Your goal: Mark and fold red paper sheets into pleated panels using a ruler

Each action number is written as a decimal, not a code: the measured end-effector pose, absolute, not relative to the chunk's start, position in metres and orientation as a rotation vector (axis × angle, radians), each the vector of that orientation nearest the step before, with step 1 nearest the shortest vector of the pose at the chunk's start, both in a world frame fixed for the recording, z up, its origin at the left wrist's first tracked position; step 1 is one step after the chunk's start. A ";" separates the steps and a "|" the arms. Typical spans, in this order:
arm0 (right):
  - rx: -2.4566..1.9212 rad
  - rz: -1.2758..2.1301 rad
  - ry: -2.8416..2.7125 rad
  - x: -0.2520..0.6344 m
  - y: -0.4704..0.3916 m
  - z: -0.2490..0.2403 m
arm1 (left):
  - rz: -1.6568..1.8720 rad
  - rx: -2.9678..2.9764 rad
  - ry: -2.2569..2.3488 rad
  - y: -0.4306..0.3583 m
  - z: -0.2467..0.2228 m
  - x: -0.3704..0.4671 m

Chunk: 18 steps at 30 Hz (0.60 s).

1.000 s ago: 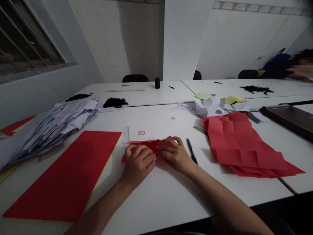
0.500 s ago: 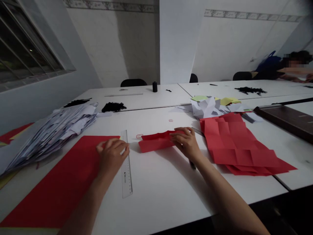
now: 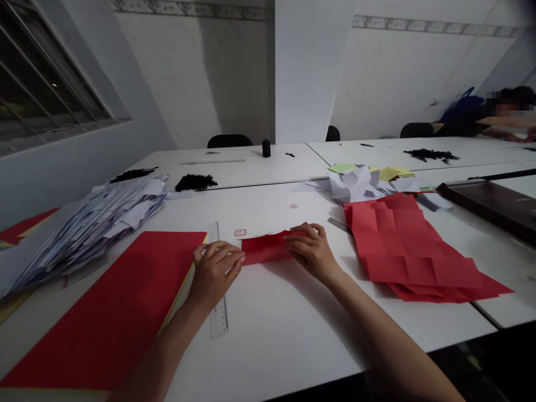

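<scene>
A folded strip of red paper [image 3: 264, 251] stands partly raised above the white table in front of me. My right hand [image 3: 312, 251] pinches its right end, the fingers curled round the fold. At its left end my left hand [image 3: 220, 271] has thumb and fingertips closed on the edge. A clear ruler [image 3: 219, 321] lies under my left hand, which covers its middle. Left of that hand is a large flat red sheet [image 3: 113, 307] with yellow showing along its edges.
Creased red sheets [image 3: 412, 245] are piled on the right, beside white paper scraps [image 3: 354, 184] and a dark brown board [image 3: 494, 209]. A tall paper stack [image 3: 96, 223] leans at left. Farther back are black thread bundles [image 3: 196, 182] and a black spool [image 3: 266, 148]. A person [image 3: 502, 117] sits far right.
My left hand has moved right from the large red sheet to the left end of the folded paper. My right hand has shifted slightly left and stays on the paper.
</scene>
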State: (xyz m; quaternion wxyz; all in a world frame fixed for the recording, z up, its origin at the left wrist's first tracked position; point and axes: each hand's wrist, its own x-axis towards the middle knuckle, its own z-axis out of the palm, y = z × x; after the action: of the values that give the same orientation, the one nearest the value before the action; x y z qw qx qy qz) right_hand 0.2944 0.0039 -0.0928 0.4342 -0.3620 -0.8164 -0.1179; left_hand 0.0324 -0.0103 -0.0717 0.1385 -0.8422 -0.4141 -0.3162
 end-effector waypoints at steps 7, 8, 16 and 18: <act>-0.945 -0.289 -1.977 0.301 0.006 -0.090 | -0.915 -2.147 -1.379 0.013 -0.070 -0.004; -0.962 -0.286 -1.967 0.301 0.006 -0.090 | -0.953 -2.091 -1.396 0.013 -0.068 -0.006; -0.880 -0.245 -2.066 0.275 -0.007 -0.096 | -1.002 -2.357 -1.053 -0.029 -0.065 0.054; -0.857 -0.234 -2.087 0.269 -0.010 -0.098 | -0.992 -2.439 -1.040 -0.035 -0.068 0.065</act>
State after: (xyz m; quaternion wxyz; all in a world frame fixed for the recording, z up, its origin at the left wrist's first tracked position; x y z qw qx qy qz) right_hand 0.2695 -0.0104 -0.0982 0.4231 -0.3423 -0.8337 -0.0937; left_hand 0.0652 -0.0353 -0.0680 0.1546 -0.8512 -0.3630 -0.3460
